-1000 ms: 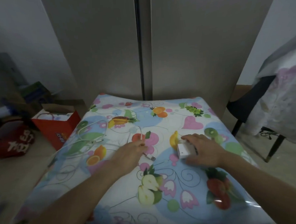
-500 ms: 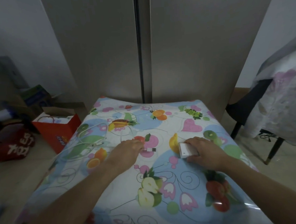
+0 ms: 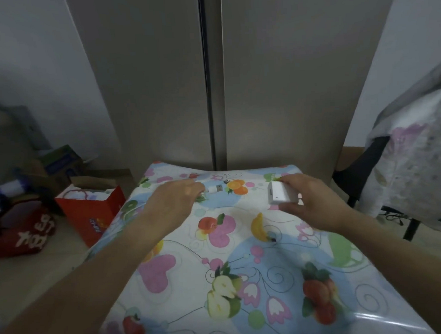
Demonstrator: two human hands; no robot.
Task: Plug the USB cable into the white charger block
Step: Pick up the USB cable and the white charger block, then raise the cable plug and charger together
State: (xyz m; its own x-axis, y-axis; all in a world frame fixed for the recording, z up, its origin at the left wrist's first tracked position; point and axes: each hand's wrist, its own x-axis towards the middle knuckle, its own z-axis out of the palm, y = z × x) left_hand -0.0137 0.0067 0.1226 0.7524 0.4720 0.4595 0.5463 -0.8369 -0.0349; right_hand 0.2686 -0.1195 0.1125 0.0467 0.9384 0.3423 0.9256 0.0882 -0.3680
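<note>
My left hand (image 3: 176, 198) is raised above the table and pinches the white USB plug (image 3: 215, 188), whose metal tip points right. The rest of the cable is hidden behind that hand and arm. My right hand (image 3: 309, 203) holds the white charger block (image 3: 279, 196) in the air, one flat face turned toward the plug. A gap of about a hand's width separates plug and block. Both are lifted off the table (image 3: 245, 267) with the fruit-patterned cloth.
A tall grey cabinet (image 3: 212, 78) with a centre seam stands right behind the table. On the floor at left sit a red paper bag (image 3: 89, 214), a red sack (image 3: 18, 233) and boxes. A cloth-draped chair (image 3: 406, 182) stands at right.
Both hands have lifted off the table, the left taking the USB plug and the right the charger block. The plug and block now face each other in the air.
</note>
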